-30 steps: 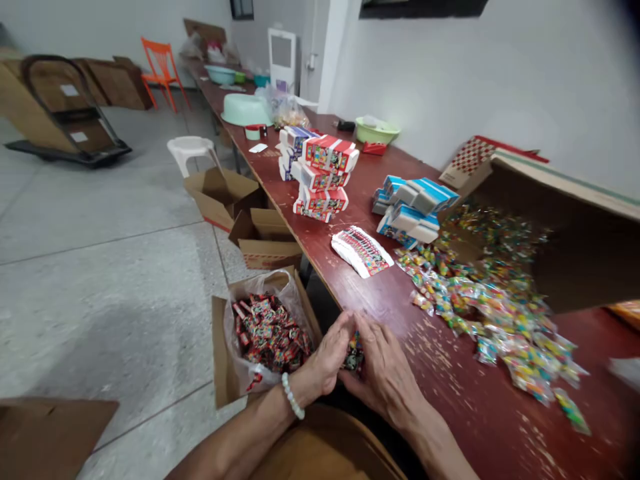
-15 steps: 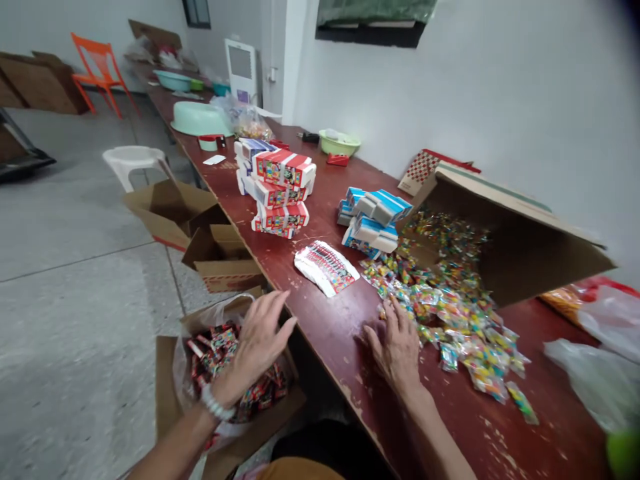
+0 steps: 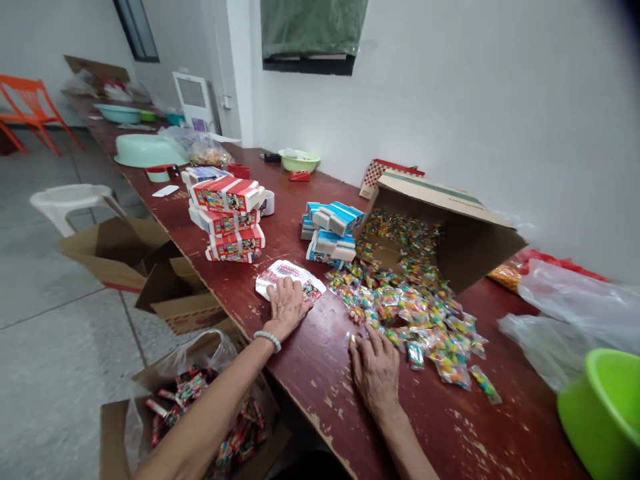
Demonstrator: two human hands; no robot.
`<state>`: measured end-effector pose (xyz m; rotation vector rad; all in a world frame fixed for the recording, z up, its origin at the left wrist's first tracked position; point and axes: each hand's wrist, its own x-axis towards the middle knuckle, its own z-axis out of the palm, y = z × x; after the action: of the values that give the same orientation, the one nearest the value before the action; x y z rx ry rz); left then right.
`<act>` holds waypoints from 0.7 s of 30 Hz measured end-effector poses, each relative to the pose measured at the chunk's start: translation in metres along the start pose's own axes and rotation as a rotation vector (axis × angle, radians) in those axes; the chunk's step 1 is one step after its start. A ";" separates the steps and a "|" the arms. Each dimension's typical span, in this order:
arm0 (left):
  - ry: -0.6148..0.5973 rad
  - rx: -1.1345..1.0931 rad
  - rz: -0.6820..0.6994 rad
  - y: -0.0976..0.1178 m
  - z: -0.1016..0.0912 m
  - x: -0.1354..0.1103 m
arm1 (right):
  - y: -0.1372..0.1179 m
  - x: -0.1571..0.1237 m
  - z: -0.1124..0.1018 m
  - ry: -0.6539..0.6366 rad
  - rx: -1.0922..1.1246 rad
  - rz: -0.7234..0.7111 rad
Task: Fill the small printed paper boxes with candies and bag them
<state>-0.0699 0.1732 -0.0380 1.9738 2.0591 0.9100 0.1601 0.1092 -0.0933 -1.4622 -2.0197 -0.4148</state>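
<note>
My left hand rests on a fanned stack of flat printed packets, white with red and coloured print, its fingertips on their near side. None is lifted off the stack. My right hand lies low on the table at the near edge of a pile of clear candy packets. Its thumb and fingers are apart, with a small clear packet by the thumb and index tips. A cardboard box on its side spills the candies. Below my left arm, a lined carton holds many filled red and black packets.
Stacked red-and-white boxes and blue boxes stand beyond my hands on the dark red table. A green tub and plastic bags are at the right. Open cartons and a white stool stand left.
My left hand has moved from above the lined carton up onto the flat packet stack. The right hand stays by the candies, a packet now at its fingertips. The view has turned right.
</note>
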 end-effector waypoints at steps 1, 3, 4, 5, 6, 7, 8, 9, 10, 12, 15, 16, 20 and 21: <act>-0.007 -0.047 -0.018 0.002 -0.002 -0.001 | 0.002 -0.002 -0.001 0.016 0.009 0.008; -0.038 -0.164 -0.052 0.008 -0.007 -0.008 | 0.004 -0.008 -0.005 0.064 0.051 0.033; -0.063 -0.232 -0.066 0.011 -0.009 -0.015 | 0.003 -0.010 -0.007 0.099 0.093 0.056; -0.091 -0.301 -0.079 0.015 -0.012 -0.025 | 0.001 -0.012 -0.010 0.135 0.154 0.092; -0.120 -0.367 -0.088 0.019 -0.014 -0.036 | -0.002 -0.013 -0.014 0.157 0.240 0.148; -0.149 -0.424 -0.091 0.023 -0.017 -0.049 | -0.006 -0.013 -0.019 0.145 0.356 0.223; -0.183 -0.484 -0.095 0.028 -0.021 -0.063 | -0.012 -0.013 -0.025 0.097 0.499 0.314; -0.229 -0.551 -0.096 0.034 -0.024 -0.077 | -0.018 -0.012 -0.032 0.000 0.668 0.415; -0.307 -0.658 -0.111 0.039 -0.028 -0.091 | -0.025 -0.010 -0.039 -0.116 0.842 0.501; -0.581 -1.041 -0.224 0.050 -0.036 -0.113 | -0.036 -0.005 -0.053 -0.307 1.124 0.614; -1.045 -1.459 -0.395 0.059 -0.040 -0.133 | -0.047 -0.001 -0.072 -0.477 1.322 0.647; -1.142 -1.524 -0.436 0.061 -0.039 -0.136 | -0.049 0.000 -0.077 -0.498 1.320 0.619; -1.084 -1.570 -0.507 0.062 -0.031 -0.145 | -0.051 -0.002 -0.089 -0.153 0.977 0.348; -1.022 -1.525 -0.479 0.062 -0.030 -0.146 | -0.051 -0.003 -0.090 -0.047 0.865 0.269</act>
<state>-0.0135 0.0224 -0.0249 0.6928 0.6449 0.6811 0.1391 0.0380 -0.0212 -1.1388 -1.6533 0.5542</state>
